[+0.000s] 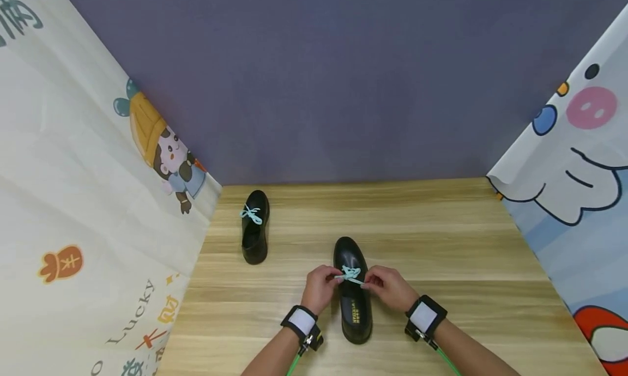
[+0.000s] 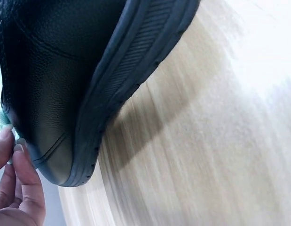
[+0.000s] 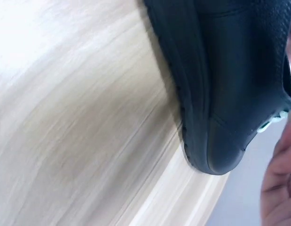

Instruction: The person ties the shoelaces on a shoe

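Observation:
A black leather shoe [image 1: 349, 252] stands on the wooden surface between both hands, toe pointing away. Its light-blue shoelace [image 1: 351, 273] is gathered in loops over the tongue, with an end drawn out to each side. At the shoe's left, my left hand [image 1: 320, 287] pinches one lace end between thumb and forefinger; the left wrist view shows these fingertips [image 2: 20, 145] close against the shoe's side. My right hand [image 1: 391, 287] pinches the other end at the right side. In the right wrist view that hand's grip is partly cut off by the frame edge.
A second black shoe [image 1: 255, 234], its light-blue lace tied in a bow, stands farther back on the left. Printed white cloth [image 1: 98, 190] hangs at left, another printed cloth [image 1: 579, 201] at right. A dark grey-blue panel [image 1: 343, 82] lies beyond the wooden surface [image 1: 432, 223].

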A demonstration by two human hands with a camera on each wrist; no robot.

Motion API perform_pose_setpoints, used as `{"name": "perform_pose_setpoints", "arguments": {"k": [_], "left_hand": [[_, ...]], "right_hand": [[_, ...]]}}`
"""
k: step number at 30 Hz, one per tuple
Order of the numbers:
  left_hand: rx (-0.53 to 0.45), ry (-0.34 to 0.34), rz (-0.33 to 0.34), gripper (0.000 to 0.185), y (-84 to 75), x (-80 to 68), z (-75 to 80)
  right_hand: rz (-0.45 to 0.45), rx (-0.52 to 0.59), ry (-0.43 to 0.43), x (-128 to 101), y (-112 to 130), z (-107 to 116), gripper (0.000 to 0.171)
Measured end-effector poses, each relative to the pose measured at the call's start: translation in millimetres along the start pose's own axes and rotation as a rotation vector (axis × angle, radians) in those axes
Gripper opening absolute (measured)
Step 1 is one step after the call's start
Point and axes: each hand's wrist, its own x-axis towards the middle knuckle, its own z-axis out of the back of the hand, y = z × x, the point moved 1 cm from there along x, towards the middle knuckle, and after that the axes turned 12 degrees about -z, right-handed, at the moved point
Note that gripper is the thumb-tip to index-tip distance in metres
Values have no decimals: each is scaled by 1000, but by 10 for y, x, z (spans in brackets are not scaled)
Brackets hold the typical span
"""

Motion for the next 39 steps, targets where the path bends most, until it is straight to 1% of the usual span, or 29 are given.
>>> {"name": "perform_pose_setpoints", "arguments": {"k": [4,6,7,9,11,14,16,18,19,22,25,26,28,31,33,35,37,39], "left_hand": [[36,-2,-67,5,12,-11,16],[53,0,-94,5,12,-17,25],[65,1,-110,5,12,-20,28],[85,3,-140,4,4,-26,33],[110,-1,-175,5,-2,-27,34],[153,-14,-220,7,-8,-31,32],[184,-25,-245,9,-9,-32,31],[208,-30,-260,10,-12,-36,32],[218,-31,-266,10,-9,-38,33],[234,-32,-270,10,-9,-39,40],[236,-28,-266,11,-3,-39,51],[237,-25,-266,11,-3,-40,56],[240,-19,-268,12,3,-47,67],[262,-18,-282,16,24,-63,83],[296,-22,-297,16,47,-79,93],[338,-24,-317,16,67,-95,101],[383,-23,-342,16,81,-108,107],[419,-23,-372,16,95,-116,111]], "right_hand": [[-14,2,-43,70,30,17,17],[-9,6,-34,126,40,8,21],[1,14,-15,152,46,3,22],[40,8,20,193,46,-18,20],[90,-5,33,214,36,-40,16],[157,-19,9,222,23,-62,16],[179,-17,-12,222,24,-66,18],[171,-3,-20,223,33,-60,20],[153,12,-16,223,40,-55,20],[71,57,7,227,67,-37,16],[-1,81,28,234,89,-27,14],[-5,71,29,236,94,-26,14],[19,44,24,241,100,-31,15],[101,-53,-12,242,110,-41,20],[163,-137,-47,240,118,-45,23],[204,-216,-80,236,125,-49,23],[231,-277,-104,229,127,-50,22],[239,-311,-121,220,119,-53,21]]}}
